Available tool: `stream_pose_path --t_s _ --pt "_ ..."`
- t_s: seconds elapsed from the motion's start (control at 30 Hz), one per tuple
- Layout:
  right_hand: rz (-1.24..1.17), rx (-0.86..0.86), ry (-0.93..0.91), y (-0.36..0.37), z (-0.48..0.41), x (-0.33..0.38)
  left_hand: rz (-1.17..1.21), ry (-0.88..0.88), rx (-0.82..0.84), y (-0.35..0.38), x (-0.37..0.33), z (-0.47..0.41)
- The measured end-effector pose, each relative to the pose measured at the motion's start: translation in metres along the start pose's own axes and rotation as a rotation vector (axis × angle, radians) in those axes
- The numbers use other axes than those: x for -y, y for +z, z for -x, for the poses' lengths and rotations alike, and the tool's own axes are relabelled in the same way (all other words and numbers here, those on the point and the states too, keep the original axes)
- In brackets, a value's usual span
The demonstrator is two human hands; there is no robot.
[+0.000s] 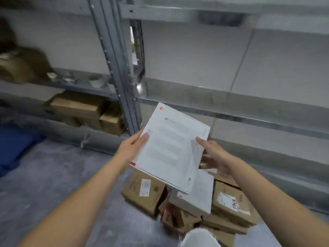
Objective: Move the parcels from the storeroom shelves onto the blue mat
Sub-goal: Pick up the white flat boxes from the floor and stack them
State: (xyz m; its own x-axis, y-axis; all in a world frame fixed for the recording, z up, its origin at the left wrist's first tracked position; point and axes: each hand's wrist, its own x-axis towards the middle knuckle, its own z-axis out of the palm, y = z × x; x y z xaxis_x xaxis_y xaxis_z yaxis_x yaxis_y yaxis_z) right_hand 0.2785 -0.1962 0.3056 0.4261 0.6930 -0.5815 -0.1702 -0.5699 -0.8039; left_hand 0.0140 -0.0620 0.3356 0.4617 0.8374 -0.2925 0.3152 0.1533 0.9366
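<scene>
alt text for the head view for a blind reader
The left hand and right hand hold a flat white box over brown cardboard parcels piled on the floor, before metal shelves; a blue mat lies far left.

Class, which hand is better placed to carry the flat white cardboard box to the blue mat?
Probably left. The left hand grips the flat white cardboard box on its left edge, and the blue mat lies on that side.

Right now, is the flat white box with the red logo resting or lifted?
Lifted: left hand and right hand grip the flat white box by its sides, tilted above the brown cardboard parcels.
</scene>
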Motion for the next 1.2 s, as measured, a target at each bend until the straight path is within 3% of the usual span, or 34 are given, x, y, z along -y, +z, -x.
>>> stream_pose_path --t_s 0.2,0.43,0.53,0.6,0.67,0.8,0.97,1.2 --pt "0.110 0.007 -0.291 0.071 0.015 0.088 -0.120 0.051 0.015 -0.128 -0.055 0.031" --pt "0.143 0.346 -0.343 0.134 0.013 0.151 -0.244 0.017 0.014 -0.203 -0.089 0.026" --pt "0.091 0.379 -0.351 0.172 -0.012 0.171 -0.132 0.072 -0.279 -0.237 -0.086 0.012" --pt "0.048 0.379 -0.346 0.201 -0.031 0.183 0.065 0.073 -0.565 -0.261 -0.072 -0.001" --pt "-0.015 0.355 -0.305 0.235 -0.051 0.194 0.247 0.029 -0.737 -0.280 -0.052 -0.009" --pt "-0.059 0.375 -0.239 0.315 -0.085 0.201 0.361 -0.051 -0.790 -0.303 -0.007 -0.013" --pt "-0.037 0.449 -0.181 0.416 -0.104 0.203 0.375 -0.118 -1.024 -0.335 0.029 -0.006" --pt "0.184 0.571 -0.240 0.578 -0.096 0.223 0.599 -0.207 -1.161 -0.445 0.083 0.006"
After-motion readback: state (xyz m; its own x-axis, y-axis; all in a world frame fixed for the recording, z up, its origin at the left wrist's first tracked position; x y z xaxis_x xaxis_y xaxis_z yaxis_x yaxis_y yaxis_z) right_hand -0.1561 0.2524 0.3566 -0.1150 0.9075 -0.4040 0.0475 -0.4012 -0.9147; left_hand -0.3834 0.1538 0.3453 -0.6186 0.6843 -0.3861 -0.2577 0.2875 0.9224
